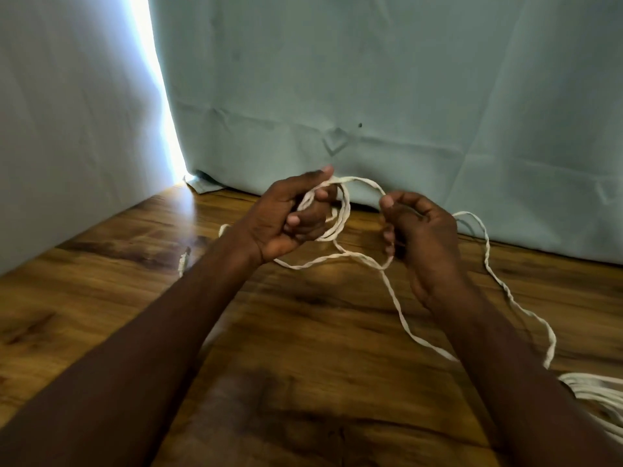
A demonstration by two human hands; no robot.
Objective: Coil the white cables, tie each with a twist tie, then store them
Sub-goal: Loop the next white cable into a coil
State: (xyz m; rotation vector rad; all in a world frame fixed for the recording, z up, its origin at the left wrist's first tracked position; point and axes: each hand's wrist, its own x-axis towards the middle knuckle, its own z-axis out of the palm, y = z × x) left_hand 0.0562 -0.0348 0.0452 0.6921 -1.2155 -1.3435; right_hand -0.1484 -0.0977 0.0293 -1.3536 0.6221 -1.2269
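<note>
Where the wooden table [303, 332] meets the pale blue-green curtain [371, 79], a bright slit of light shows at the far left, and a white plug end [183, 259] lies on the wood just left of the left forearm. The left hand [286, 220] is raised above the table with its fingers curled around several loops of the white cable [340, 210]; the thumb stretches forward over the top of the coil and the fingertips [293, 220] fold back toward the palm, so the loops are gripped inside the hand and hang down from it. From the top of the coil one strand arcs rightward to the right hand [418, 230], which pinches it between thumb and forefinger, the other fingers loosely curled beneath. Below the two hands a slack length of the same cable droops and crosses itself just above the table, then runs down and right under the right forearm. Another length rises behind the right hand and trails along the table toward the right edge. At the lower right corner lies a bundle of more white cables [596, 392], partly cut off by the frame.
</note>
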